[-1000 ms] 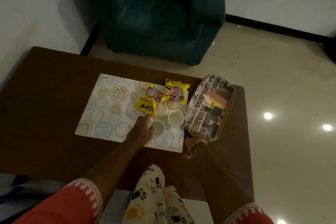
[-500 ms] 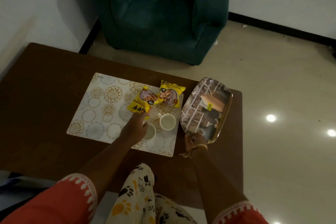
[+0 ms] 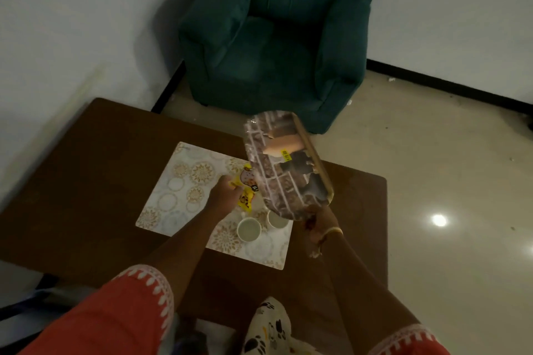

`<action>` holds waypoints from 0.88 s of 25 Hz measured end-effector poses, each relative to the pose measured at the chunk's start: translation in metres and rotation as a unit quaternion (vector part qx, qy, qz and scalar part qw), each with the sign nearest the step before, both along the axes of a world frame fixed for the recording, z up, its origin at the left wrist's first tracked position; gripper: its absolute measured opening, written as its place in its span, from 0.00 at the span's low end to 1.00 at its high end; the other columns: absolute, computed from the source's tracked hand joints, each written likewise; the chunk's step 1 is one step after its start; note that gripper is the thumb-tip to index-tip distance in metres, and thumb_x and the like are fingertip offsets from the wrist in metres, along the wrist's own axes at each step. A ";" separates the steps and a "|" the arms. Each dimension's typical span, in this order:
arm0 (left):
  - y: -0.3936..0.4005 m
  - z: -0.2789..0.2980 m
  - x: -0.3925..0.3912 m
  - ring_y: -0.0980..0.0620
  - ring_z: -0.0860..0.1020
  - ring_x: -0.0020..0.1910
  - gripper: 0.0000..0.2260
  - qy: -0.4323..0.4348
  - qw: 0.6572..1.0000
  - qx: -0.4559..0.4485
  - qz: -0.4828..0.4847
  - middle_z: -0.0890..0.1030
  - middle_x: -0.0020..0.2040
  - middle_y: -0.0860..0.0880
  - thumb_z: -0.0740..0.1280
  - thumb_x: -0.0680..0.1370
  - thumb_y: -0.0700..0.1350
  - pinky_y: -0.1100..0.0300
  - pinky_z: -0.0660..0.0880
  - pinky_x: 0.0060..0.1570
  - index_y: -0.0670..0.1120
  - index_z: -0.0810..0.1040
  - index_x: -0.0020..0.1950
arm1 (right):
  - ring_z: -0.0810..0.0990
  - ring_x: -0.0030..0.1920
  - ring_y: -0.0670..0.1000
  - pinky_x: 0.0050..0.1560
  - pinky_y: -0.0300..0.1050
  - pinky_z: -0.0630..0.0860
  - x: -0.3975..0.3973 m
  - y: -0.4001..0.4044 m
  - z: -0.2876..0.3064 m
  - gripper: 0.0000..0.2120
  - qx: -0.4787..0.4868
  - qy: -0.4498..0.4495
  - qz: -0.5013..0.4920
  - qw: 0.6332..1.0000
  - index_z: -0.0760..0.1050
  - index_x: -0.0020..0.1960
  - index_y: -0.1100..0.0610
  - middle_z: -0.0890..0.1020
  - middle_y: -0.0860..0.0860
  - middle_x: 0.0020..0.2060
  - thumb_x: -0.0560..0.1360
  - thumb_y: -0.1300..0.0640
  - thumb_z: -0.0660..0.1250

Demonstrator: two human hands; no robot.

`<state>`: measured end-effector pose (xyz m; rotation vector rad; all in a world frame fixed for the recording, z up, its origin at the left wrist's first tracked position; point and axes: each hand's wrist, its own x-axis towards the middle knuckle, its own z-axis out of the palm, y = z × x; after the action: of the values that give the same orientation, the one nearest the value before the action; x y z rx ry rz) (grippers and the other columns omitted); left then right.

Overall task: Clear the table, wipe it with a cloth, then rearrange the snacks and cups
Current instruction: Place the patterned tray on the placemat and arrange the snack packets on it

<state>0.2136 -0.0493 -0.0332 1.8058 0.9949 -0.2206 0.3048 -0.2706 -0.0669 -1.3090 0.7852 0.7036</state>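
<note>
My right hand [image 3: 320, 223] grips the near end of a patterned oval tray [image 3: 284, 164], which is lifted and tilted over the right part of the placemat [image 3: 187, 190]. My left hand [image 3: 223, 196] is closed on a yellow snack packet [image 3: 246, 194] on the mat. A second packet is hidden behind the tray. Two white cups [image 3: 249, 229] [image 3: 276, 221] stand side by side near the mat's front right, just below the tray's edge.
The brown wooden table [image 3: 86, 181] fills the lower left. A dark green armchair [image 3: 277, 34] stands beyond its far edge, against the white wall. Shiny tiled floor [image 3: 447, 181] lies to the right. A paw-print cloth [image 3: 268, 326] rests on my lap.
My right hand has raised the tray off the table and swung it left over the mat. My left hand moved from beside the cups up to the yellow packet and closed on it.
</note>
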 end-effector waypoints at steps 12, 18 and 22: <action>0.143 -0.066 -0.077 0.43 0.81 0.47 0.23 -0.067 0.848 -0.386 0.357 0.80 0.53 0.38 0.59 0.77 0.27 0.46 0.78 0.43 0.42 0.66 0.70 | 0.73 0.36 0.54 0.35 0.48 0.70 -0.014 0.193 -0.028 0.10 -0.141 -0.141 0.362 0.910 0.76 0.43 0.58 0.77 0.58 0.36 0.70 0.71 0.61; 0.174 -0.120 -0.089 0.41 0.81 0.48 0.25 -0.092 0.802 -0.392 0.441 0.77 0.61 0.35 0.59 0.76 0.25 0.45 0.80 0.43 0.43 0.65 0.70 | 0.76 0.60 0.62 0.55 0.49 0.72 -0.016 0.253 -0.070 0.19 -0.319 -0.239 0.452 0.798 0.72 0.66 0.59 0.78 0.61 0.60 0.75 0.61 0.64; 0.177 -0.148 -0.090 0.42 0.81 0.51 0.23 -0.101 0.799 -0.405 0.433 0.79 0.60 0.37 0.60 0.76 0.26 0.47 0.81 0.43 0.42 0.68 0.68 | 0.75 0.62 0.61 0.57 0.50 0.73 -0.010 0.266 -0.093 0.20 -0.367 -0.233 0.491 0.755 0.71 0.66 0.59 0.77 0.60 0.62 0.74 0.59 0.65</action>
<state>0.1238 0.1281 -0.1816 0.4805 1.2186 0.1205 0.2949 -0.0042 -0.1596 -2.5633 -0.1745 0.8302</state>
